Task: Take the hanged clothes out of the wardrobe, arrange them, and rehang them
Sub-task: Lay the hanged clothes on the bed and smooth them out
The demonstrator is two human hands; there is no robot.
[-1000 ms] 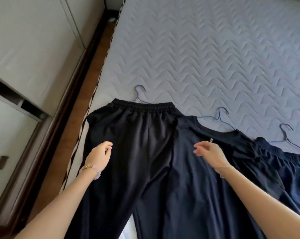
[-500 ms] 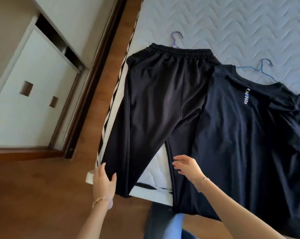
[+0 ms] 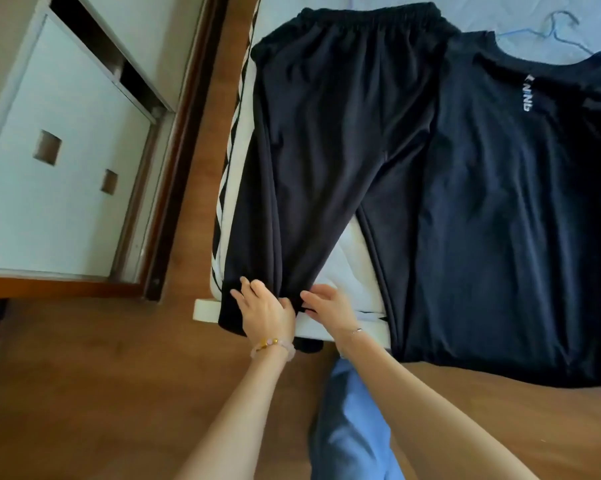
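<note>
Nearest, the person's blue denim trouser leg (image 3: 351,427) stands on the brown wooden floor (image 3: 101,375), close against the foot of the pale quilted bed (image 3: 352,268).

Just beyond it, both grips meet on the near hem of the black soft-knit trousers (image 3: 326,133). These lie flat on the bed with the elastic waistband far and the left leg draped over the bed's near edge. The left grip (image 3: 268,310), with a beaded bracelet on the wrist, is released. Its fingers lie spread and flat on the cloth. The right grip (image 3: 330,306) touches the same leg's right edge. Whether it pinches the hem or only presses it cannot be told.

The step looks like smoothing this leg. To do it well, the flat palm should probably anchor the cloth while the other grip draws the hem straight along the seam, without dragging the waistband down the bed.

The hem hangs past the bed's edge, so a hard tug could slide the trousers off to the floor. To the right, the dark navy T-shirt with white lettering (image 3: 500,202) overlaps the trousers' right leg and also overhangs the near edge, so there is little room that way. To the left there is only a narrow strip of floor before the white wardrobe (image 3: 50,202). Far right, a thin blue wire hanger (image 3: 565,32) pokes out of the T-shirt's collar.
</note>
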